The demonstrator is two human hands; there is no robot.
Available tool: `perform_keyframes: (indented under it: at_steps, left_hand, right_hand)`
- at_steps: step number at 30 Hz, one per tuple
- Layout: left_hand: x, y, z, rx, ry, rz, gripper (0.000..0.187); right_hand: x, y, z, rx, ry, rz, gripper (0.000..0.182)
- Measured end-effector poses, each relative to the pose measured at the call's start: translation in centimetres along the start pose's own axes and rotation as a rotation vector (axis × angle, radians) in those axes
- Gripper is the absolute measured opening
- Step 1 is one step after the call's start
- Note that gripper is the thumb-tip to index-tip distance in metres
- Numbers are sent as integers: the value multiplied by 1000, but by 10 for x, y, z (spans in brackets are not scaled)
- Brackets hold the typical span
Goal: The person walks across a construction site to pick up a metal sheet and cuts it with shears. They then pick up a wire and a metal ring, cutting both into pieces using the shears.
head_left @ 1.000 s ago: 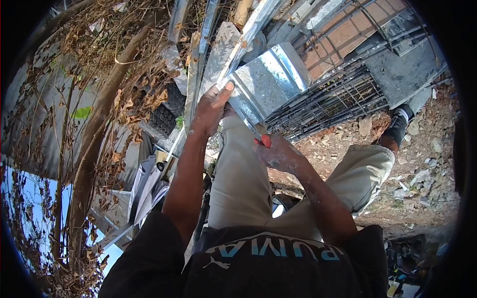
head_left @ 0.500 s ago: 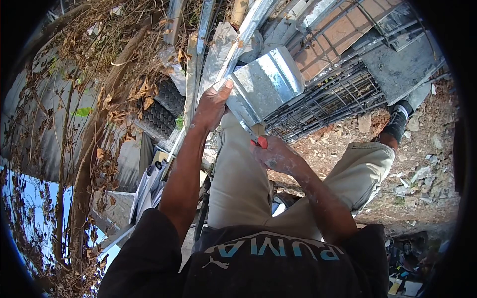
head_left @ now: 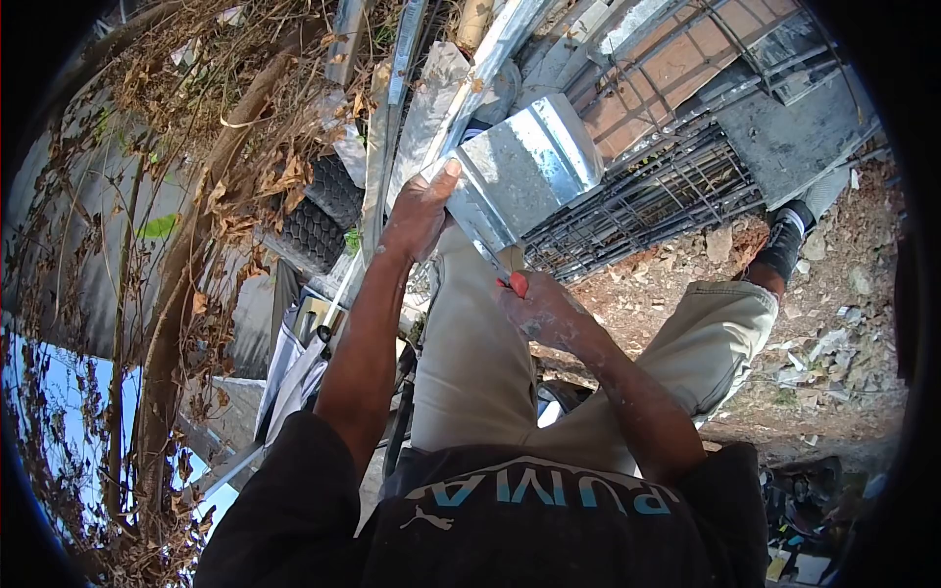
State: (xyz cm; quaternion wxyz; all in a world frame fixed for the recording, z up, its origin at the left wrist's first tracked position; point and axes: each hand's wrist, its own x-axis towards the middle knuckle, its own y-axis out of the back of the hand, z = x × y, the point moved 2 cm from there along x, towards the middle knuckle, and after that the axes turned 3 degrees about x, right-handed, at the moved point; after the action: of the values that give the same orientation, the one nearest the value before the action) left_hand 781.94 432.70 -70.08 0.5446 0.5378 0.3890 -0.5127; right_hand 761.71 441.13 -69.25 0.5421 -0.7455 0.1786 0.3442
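Observation:
A bent sheet metal piece [head_left: 520,167] with raised ridges lies tilted above my left thigh. At its left edge, my left hand [head_left: 420,211] grips it, thumb on top. My right hand [head_left: 537,306] is closed round a tool with a red handle [head_left: 514,283], just below the sheet's lower edge. The tool's thin metal end reaches up to that edge; whether it touches the sheet is hard to tell.
Wire mesh and rebar cages [head_left: 667,186] lie beyond the sheet, with a grey board [head_left: 794,132] on them. Long metal profiles [head_left: 470,93] stretch away at the top. Dry branches [head_left: 181,255] fill the left. Rubble ground [head_left: 833,294] lies at the right.
The tool in my right hand has shifted slightly, and more of its metal end shows against the sheet's edge. My left hand and the sheet have hardly moved.

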Motion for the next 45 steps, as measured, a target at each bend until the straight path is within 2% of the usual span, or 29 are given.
perform_keyframes:
  at_steps: [7, 13, 22, 34, 38, 40, 43, 45]
  left_hand:
    - [-4, 0, -1, -10, 32, 15, 55]
    - [-5, -2, -1, -26, 11, 27, 54]
    - [-5, -4, -5, -24, -12, 37, 53]
    - [-23, -12, -6, -126, -24, 85, 57]
    - [-23, -12, -11, -235, -2, 142, 51]
    - [-26, -19, -4, -306, -54, 139, 49]
    - [-29, -28, -5, -374, -53, 188, 49]
    - [-30, -28, -5, -368, -30, 194, 49]
  right_hand:
    - [-5, 0, -6, -72, -29, 20, 39]
    - [-9, -2, -6, -34, 61, 112, 32]
    - [-10, -4, 1, -30, 124, 167, 33]
    - [-20, 3, -7, 295, 32, -148, 22]
    - [-18, -2, 1, 356, 85, -192, 16]
    - [-19, -5, -1, 367, 101, -207, 14]
    - [-22, -7, -3, 461, 30, -294, 18]
    - [-22, -6, -5, 437, 57, -252, 18]
